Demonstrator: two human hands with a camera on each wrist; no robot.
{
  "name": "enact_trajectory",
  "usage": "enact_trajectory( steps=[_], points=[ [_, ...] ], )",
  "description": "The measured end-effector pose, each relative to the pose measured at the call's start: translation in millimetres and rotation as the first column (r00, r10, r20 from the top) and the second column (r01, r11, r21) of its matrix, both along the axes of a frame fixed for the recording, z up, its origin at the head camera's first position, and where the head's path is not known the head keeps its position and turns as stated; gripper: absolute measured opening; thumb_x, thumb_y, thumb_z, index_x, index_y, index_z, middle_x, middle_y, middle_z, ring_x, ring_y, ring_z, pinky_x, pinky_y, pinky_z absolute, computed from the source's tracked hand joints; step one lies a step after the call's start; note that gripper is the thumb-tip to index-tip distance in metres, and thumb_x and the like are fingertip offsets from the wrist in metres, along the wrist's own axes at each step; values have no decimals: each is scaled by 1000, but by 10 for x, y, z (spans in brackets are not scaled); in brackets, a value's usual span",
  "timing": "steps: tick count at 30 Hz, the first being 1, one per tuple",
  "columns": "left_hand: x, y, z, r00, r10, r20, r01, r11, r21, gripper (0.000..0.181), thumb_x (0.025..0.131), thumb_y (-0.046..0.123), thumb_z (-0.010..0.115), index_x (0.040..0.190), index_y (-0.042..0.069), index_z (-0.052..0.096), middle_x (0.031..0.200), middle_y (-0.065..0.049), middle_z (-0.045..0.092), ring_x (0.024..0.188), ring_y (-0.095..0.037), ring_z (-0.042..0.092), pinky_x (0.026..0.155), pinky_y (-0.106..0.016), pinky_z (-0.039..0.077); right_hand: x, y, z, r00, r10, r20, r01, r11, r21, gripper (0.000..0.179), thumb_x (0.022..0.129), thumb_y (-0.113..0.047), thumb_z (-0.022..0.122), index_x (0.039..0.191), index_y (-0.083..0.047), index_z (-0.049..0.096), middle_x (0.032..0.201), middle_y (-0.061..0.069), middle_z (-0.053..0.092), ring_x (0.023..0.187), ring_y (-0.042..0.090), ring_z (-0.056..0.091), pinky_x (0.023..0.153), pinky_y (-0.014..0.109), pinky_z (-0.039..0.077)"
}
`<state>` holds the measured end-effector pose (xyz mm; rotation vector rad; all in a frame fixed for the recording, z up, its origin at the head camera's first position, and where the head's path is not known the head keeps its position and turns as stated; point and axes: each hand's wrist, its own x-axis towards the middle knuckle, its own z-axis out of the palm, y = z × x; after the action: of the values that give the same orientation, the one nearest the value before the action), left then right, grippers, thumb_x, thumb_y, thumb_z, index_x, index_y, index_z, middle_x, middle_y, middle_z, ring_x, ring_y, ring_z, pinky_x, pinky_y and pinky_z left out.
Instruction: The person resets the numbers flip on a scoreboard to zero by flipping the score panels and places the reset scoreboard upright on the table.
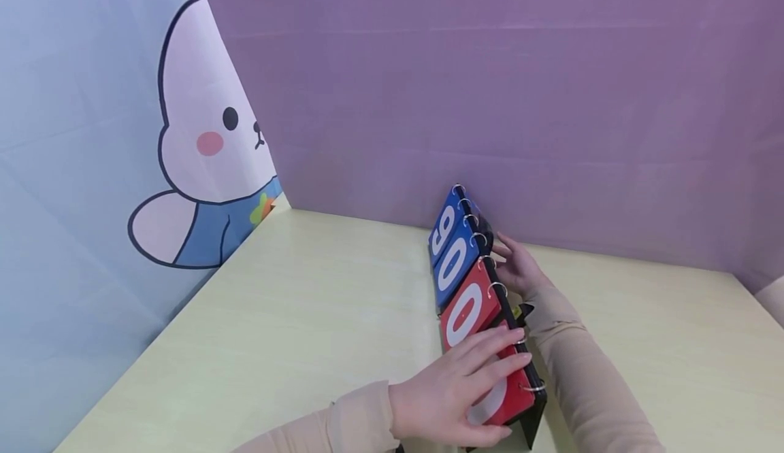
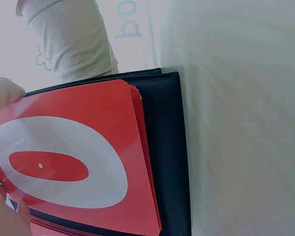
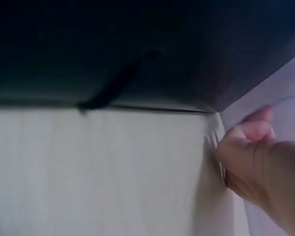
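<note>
A flip scoreboard (image 1: 474, 273) with red and blue number cards on metal rings stands tilted on the table. Across its nearest red card (image 2: 108, 110), showing a white 0, my left hand (image 1: 456, 392) holds the board. The fingers reach the ringed top edge and the thumb is at the near end. Behind the board's far end is my right hand (image 1: 517, 266), beside a dark flap of turned-over cards (image 1: 484, 234). In the right wrist view its bent thumb and fingers (image 3: 248, 147) pinch a thin edge, partly hidden and blurred.
The pale table (image 1: 318, 303) extends on both sides of the scoreboard. A purple backdrop (image 1: 478, 99) rises close behind its far end. At left hangs a light blue cloth (image 1: 67, 133) with a cartoon rabbit. A small strap or prop (image 3: 118, 81) sticks out under the board.
</note>
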<state>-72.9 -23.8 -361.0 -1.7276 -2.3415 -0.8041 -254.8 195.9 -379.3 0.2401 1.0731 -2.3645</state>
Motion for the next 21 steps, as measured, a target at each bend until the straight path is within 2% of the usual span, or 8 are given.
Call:
enact_trajectory(
  steps=[3,6,9,12,14,16,18,21],
  points=[
    [2,1,2,1000,8,-28,-8,1000,0,84,85,31,67,149,13,16,159,-4,5,146,-18,7,116,-29,22,-3,30,8,998,-49,26,51,998,-46,33,98,-34,47,115,-7,49,102,8,51,85,15,57,79,26,50],
    [4,-1,6,1000,6,-24,-6,1000,-1,84,86,31,67,149,13,16,159,-4,5,146,-18,7,116,-29,23,7,77,60,997,-71,-34,72,997,37,28,99,-29,46,85,-10,60,82,1,57,74,10,51,73,21,45],
    [11,-7,-12,1000,3,-15,-3,1000,-1,84,86,30,67,149,13,15,158,-4,5,146,-18,7,116,-30,23,24,120,167,986,-90,-137,114,977,182,32,100,-19,44,74,-12,61,69,-5,55,63,7,45,64,18,39],
    [15,-11,-31,1000,1,-12,-1,1000,4,84,85,30,68,149,13,16,158,-4,6,146,-18,8,115,-29,25,39,156,362,969,-161,-185,209,939,275,19,97,-8,48,81,-10,58,72,-5,54,62,5,46,61,15,41],
    [16,-13,-43,1000,-3,-1,3,1000,7,84,85,29,68,149,14,17,158,-4,7,146,-18,9,115,-28,25,33,156,515,947,-247,-204,304,894,330,9,94,-4,50,97,-6,58,78,-4,53,64,4,48,61,14,43],
    [17,-14,-49,1000,-10,19,10,1000,8,83,85,28,68,149,14,17,158,-3,7,146,-18,8,114,-28,26,6,144,660,905,-356,-231,420,827,373,29,93,-2,52,122,-4,52,90,-3,52,68,4,51,64,12,47],
    [19,-13,-54,998,-18,57,18,1000,9,84,84,27,69,149,15,17,158,-2,6,146,-17,7,114,-29,26,-32,117,788,850,-446,-279,526,745,412,49,93,-3,53,140,-4,39,102,1,52,73,2,53,67,10,49],
    [24,-9,-63,998,-21,57,20,1000,15,83,84,26,69,149,15,18,158,-2,7,146,-17,8,114,-29,26,-69,59,940,774,-513,-371,633,646,426,56,93,-6,53,145,-4,34,109,2,50,77,1,55,73,9,50]
  ],
)
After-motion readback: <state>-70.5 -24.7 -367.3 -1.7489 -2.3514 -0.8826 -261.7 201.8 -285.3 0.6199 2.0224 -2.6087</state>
